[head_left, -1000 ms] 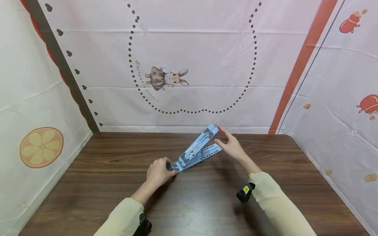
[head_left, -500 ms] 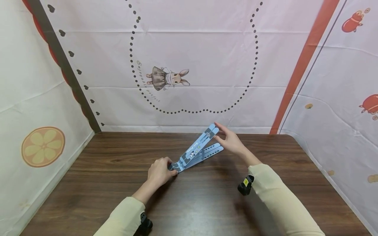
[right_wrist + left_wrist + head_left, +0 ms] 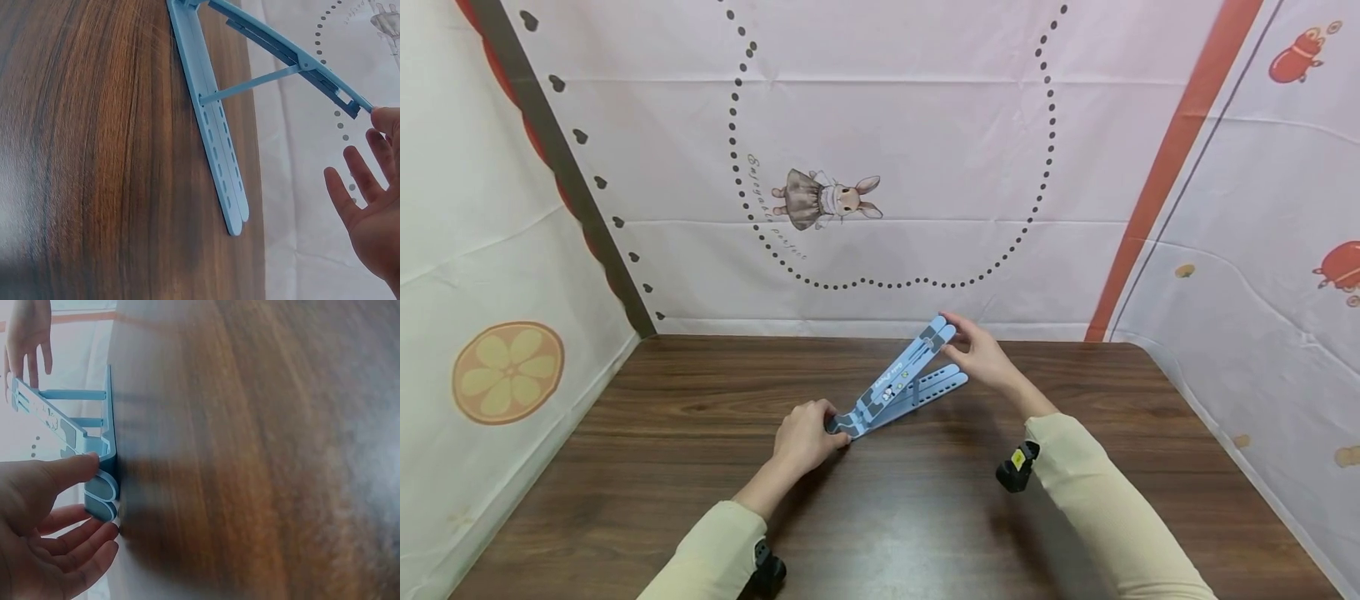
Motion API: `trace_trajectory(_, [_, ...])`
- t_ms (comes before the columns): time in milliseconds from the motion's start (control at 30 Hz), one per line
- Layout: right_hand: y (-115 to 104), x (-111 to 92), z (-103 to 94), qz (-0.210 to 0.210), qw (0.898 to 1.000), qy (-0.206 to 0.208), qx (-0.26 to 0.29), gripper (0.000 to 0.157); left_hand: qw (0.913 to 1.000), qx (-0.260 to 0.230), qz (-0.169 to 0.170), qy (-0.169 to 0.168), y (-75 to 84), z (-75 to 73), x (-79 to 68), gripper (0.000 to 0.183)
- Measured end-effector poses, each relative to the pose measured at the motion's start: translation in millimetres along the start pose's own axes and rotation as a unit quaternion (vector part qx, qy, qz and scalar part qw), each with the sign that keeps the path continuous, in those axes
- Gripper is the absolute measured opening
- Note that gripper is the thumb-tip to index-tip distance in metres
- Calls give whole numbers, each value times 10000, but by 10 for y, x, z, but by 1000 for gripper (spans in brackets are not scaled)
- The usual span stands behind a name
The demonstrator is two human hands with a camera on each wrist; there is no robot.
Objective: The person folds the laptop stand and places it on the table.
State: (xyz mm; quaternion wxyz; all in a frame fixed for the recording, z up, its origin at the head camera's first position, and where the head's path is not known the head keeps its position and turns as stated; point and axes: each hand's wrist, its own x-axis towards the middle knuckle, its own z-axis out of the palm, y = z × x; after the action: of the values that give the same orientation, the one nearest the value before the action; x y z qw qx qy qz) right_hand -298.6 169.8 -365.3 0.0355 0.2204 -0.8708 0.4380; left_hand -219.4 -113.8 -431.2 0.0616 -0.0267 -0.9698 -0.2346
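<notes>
A light-blue folding laptop stand [image 3: 904, 377] with grey pads and cartoon prints stands on the table, its upper arms raised at a slant above the slotted base bars [image 3: 219, 156]. A strut [image 3: 250, 86] props the arms from the base. My left hand [image 3: 805, 435] grips the stand's front lip [image 3: 100, 487], thumb on one side and fingers on the other. At the raised far end, my right hand [image 3: 988, 360] holds the arm tip between thumb and fingers. In the right wrist view its thumb [image 3: 384, 119] touches that tip, while several fingers are spread free.
The dark wood-grain table [image 3: 895, 517] reaches back to a printed cloth wall [image 3: 925, 167]. More cloth hangs at the left [image 3: 445, 250] and right [image 3: 1262, 275] edges. Black wrist cameras [image 3: 1018, 467] sit at both sleeves.
My right hand has shifted slightly left and closed in on the raised tip of the laptop stand. The left hand and the stand look nearly unchanged.
</notes>
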Motion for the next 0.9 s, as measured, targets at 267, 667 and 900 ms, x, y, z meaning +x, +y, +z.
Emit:
trace_trajectory(267, [10, -17, -6, 258, 9993, 27, 253, 58, 9999, -27, 144, -58, -35, -16, 12, 39])
trace_trajectory(667, [33, -104, -103, 240, 9970, -91, 725, 53, 9991, -68, 382, -161, -100, -34, 63, 38])
trace_trajectory(900, [55, -140, -136, 262, 9948, -133, 973, 49, 9987, -192, 430, -167, -133, -50, 80, 37])
